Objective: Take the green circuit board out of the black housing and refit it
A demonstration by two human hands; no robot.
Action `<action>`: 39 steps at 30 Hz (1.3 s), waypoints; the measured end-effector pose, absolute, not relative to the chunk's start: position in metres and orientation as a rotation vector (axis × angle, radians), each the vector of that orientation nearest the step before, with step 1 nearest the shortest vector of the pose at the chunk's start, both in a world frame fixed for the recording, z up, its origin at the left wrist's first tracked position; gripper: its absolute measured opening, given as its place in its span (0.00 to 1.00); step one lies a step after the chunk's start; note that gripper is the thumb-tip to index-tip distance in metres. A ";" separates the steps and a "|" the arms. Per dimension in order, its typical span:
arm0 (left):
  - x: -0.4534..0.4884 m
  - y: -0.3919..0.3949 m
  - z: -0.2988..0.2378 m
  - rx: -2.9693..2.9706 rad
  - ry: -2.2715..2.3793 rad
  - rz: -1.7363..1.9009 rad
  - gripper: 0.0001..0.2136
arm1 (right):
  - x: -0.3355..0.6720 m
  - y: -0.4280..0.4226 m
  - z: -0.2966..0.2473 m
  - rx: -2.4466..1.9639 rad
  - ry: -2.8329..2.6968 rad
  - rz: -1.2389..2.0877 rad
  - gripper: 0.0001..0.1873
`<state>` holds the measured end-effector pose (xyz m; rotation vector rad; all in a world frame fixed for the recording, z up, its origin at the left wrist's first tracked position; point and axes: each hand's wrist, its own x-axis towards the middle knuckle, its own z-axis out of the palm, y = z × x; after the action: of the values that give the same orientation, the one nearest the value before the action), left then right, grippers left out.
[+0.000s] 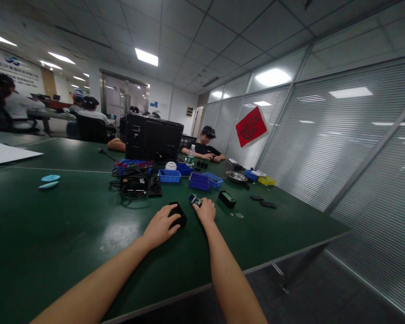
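Observation:
My left hand (160, 226) rests on the green table (54, 234) with its fingers curled around a small black box-like part (178, 214). My right hand (205, 210) lies just to the right, its fingers closed on a small component with a pale blue face (193, 199). A black rectangular block (227, 199) sits a little further right, and two tiny pale bits (236, 214) lie near it.
Several blue bins (169, 176) and a yellow one (266, 181), a metal bowl (236, 176), a black device with cables (133, 184) and a large black case (153, 137) stand beyond. A person (205, 146) works across the table. Two flat dark pads (267, 204) lie at the right.

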<state>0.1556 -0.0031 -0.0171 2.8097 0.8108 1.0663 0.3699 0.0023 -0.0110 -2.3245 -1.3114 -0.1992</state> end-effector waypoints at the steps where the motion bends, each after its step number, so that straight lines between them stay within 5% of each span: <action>1: 0.155 -0.002 -0.017 2.797 0.818 1.071 0.13 | 0.368 0.002 -0.010 -2.294 -1.334 -0.191 0.26; 8: 0.150 0.011 -0.026 2.615 0.990 1.135 0.22 | 0.368 0.004 -0.008 -2.332 -1.362 -0.006 0.29; 15: 0.148 0.012 -0.026 2.614 0.976 1.045 0.13 | 0.356 0.005 -0.013 -2.117 -1.494 -0.073 0.18; 33: 0.149 0.004 -0.018 2.625 1.011 1.081 0.09 | 0.361 -0.004 -0.001 -2.152 -1.457 0.026 0.24; 39: 0.146 0.013 -0.021 2.526 1.240 1.180 0.28 | 0.376 -0.005 -0.002 -2.170 -1.446 0.094 0.25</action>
<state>0.1459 0.0125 -0.0211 2.5262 1.2401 1.1802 0.3757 -0.0049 -0.0020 -2.1697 -1.4464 0.0944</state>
